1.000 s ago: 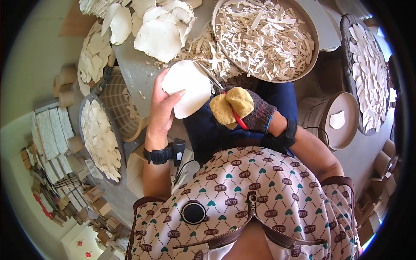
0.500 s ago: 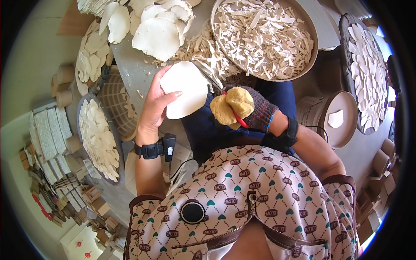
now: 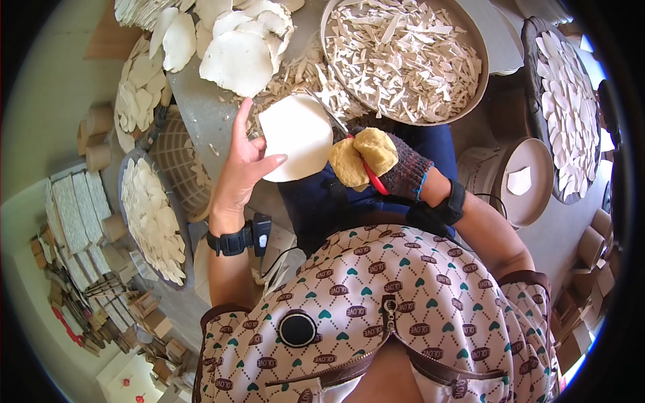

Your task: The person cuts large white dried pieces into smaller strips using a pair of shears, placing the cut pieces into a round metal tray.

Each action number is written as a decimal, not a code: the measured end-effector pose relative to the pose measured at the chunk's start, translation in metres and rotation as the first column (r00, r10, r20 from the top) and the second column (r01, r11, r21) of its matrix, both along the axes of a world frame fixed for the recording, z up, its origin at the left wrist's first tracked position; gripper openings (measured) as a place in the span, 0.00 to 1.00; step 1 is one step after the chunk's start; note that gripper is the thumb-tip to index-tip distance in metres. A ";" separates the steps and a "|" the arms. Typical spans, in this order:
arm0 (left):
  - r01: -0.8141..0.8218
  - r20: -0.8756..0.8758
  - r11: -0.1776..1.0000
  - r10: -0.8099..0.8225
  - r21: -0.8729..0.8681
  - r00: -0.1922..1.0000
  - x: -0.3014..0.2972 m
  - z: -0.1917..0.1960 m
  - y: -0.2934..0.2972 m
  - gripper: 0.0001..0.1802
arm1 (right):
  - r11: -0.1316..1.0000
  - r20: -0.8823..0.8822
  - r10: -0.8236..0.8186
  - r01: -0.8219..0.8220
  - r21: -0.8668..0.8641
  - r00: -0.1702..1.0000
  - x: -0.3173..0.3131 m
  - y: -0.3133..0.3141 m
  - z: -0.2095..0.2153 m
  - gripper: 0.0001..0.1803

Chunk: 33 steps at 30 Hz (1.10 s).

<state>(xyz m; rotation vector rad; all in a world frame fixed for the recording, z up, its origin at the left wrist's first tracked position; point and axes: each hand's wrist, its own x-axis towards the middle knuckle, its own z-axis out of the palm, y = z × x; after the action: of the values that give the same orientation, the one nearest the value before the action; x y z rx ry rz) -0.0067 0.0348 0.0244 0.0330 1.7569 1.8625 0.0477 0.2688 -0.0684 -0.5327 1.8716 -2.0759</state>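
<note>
My left hand (image 3: 240,161) holds a thin, flat white piece with a rounded outline (image 3: 297,140) by its left edge. The thumb lies over the piece and the index finger sticks out away from it. A dark knitted glove with its fingers covered is on my right hand (image 3: 407,168), which grips scissors (image 3: 373,180) with red handles. Yellow foam (image 3: 363,156) is wrapped around those handles. The blades run along the upper right edge of the white piece; whether they are apart I cannot make out.
Beyond my hands, a grey table (image 3: 195,101) bears stacked white pieces (image 3: 238,60), loose trimmings (image 3: 302,74) and a round tub of offcuts (image 3: 485,74). Round trays of similar pieces stand left (image 3: 153,221) and right (image 3: 564,107). A bucket (image 3: 543,208) sits at my right.
The white piece has shifted slightly right and turned. My left fingers have spread, the index finger lifting off. More of the scissor blades shows beside the piece's edge.
</note>
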 end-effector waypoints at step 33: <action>-0.540 -0.356 0.842 0.507 0.009 0.785 0.015 -0.032 0.012 0.36 | 0.992 0.122 0.126 -0.122 -0.041 0.985 0.007 -0.006 -0.005 0.16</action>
<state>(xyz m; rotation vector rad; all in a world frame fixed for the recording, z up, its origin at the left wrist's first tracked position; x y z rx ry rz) 0.0082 0.0472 -0.0079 -0.1999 2.2736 2.2663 0.0551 0.2629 -0.0732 -0.5025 1.6936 -2.0140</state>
